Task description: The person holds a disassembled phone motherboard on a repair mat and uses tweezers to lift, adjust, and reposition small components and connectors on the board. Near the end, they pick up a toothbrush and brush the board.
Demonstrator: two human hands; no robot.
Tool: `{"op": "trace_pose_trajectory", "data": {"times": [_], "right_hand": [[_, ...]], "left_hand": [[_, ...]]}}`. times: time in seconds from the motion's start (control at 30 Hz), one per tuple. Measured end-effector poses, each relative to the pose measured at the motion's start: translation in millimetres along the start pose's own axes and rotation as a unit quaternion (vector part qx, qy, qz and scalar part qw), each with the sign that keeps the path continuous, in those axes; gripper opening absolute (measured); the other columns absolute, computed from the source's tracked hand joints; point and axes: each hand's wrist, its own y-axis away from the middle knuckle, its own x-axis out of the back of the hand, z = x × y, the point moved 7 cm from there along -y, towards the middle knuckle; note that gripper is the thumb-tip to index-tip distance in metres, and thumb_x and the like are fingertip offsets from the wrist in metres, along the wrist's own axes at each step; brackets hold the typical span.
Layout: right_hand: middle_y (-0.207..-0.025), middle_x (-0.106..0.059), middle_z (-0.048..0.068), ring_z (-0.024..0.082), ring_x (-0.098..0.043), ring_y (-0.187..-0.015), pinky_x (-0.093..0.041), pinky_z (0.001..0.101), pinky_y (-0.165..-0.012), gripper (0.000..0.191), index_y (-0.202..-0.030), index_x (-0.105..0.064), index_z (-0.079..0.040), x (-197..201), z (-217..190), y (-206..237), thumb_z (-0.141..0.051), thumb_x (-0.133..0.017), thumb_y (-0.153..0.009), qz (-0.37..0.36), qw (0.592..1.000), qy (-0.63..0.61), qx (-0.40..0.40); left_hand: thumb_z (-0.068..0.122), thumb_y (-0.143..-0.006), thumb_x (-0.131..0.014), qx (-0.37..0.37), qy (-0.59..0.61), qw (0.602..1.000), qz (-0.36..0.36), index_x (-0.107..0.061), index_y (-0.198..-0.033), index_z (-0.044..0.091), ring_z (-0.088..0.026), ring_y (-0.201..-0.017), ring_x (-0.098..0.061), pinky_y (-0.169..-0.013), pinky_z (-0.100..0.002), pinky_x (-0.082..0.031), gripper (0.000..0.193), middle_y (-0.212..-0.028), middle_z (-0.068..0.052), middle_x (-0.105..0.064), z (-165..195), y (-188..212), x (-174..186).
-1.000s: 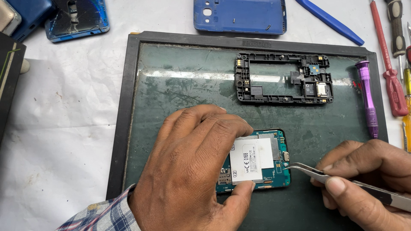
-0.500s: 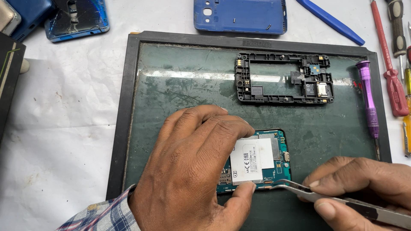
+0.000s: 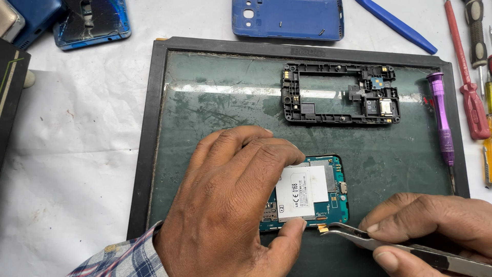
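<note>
near the front edge of the dark green glass work mat [image 3: 205, 102], my left hand [image 3: 230, 205] presses the teal opened phone [image 3: 312, 192] flat; my right hand [image 3: 435, 220] pinches thin steel tweezers [image 3: 359, 237] at its lower corner

Left hand [image 3: 236, 205] covered the left half of the opened phone [image 3: 318, 192]. Tweezers [image 3: 405, 250] ran off the bottom-right corner, rear end unseen. Right hand [image 3: 435, 225] was cropped at the right edge. Red screwdriver [image 3: 469, 82] and blue pry tool [image 3: 397, 25] were cut off at the top edge.
</note>
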Motion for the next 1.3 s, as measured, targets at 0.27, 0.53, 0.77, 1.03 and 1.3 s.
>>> {"op": "trace_pose_trajectory", "data": {"times": [0.27,0.53,0.77,1.03,1.3], "right_hand": [[-0.087,-0.078,0.008,0.017,-0.076,-0.08,-0.067,0.032,-0.067,0.009,-0.097,-0.072,-0.012,0,-3,-2,-0.016,-0.077,-0.091,-0.002,1.0,0.014,0.017],[-0.089,-0.078,0.009,0.017,-0.076,-0.082,-0.067,0.0318,-0.069,0.009,-0.098,-0.075,-0.011,-2,-10,-6,-0.015,-0.076,-0.09,0.011,1.0,0.008,0.017],[-0.091,-0.077,0.007,0.016,-0.08,-0.084,-0.066,0.0296,-0.069,0.013,-0.098,-0.076,-0.013,-7,-19,-12,-0.017,-0.08,-0.087,-0.003,0.999,0.018,0.04],[-0.091,-0.077,0.007,0.016,-0.076,-0.084,-0.067,0.0299,-0.069,0.007,-0.097,-0.073,-0.013,-4,-15,-7,-0.014,-0.077,-0.09,-0.018,0.999,0.0,0.041],[-0.096,-0.069,0.018,0.022,-0.072,-0.079,-0.063,0.0371,-0.066,0.017,-0.106,-0.065,-0.006,-4,-7,16,-0.011,-0.074,-0.093,0.012,0.998,-0.054,-0.004]], "left_hand": [[0.022,-0.073,-0.074,0.001,0.002,1.0,0.0,-0.056,-0.125,0.001,-0.044,-0.126,-0.056,-0.107,-0.066,-0.035,0.059,-0.114,-0.021,-0.067,0,0,0],[0.022,-0.073,-0.074,0.001,0.002,1.0,0.001,-0.057,-0.125,0.001,-0.043,-0.126,-0.056,-0.107,-0.065,-0.035,0.058,-0.114,-0.02,-0.067,-1,0,0],[0.022,-0.073,-0.074,-0.001,-0.001,1.0,0.003,-0.057,-0.124,0.001,-0.044,-0.125,-0.056,-0.106,-0.066,-0.035,0.058,-0.114,-0.021,-0.067,0,0,0],[0.024,-0.076,-0.075,0.002,-0.029,1.0,0.011,-0.058,-0.124,0.0,-0.043,-0.124,-0.057,-0.108,-0.064,-0.038,0.057,-0.116,-0.021,-0.067,4,3,5],[0.041,-0.085,-0.075,-0.012,-0.058,0.998,0.017,-0.056,-0.129,-0.003,-0.043,-0.123,-0.056,-0.107,-0.069,-0.034,0.065,-0.121,-0.025,-0.063,14,19,18]]}}
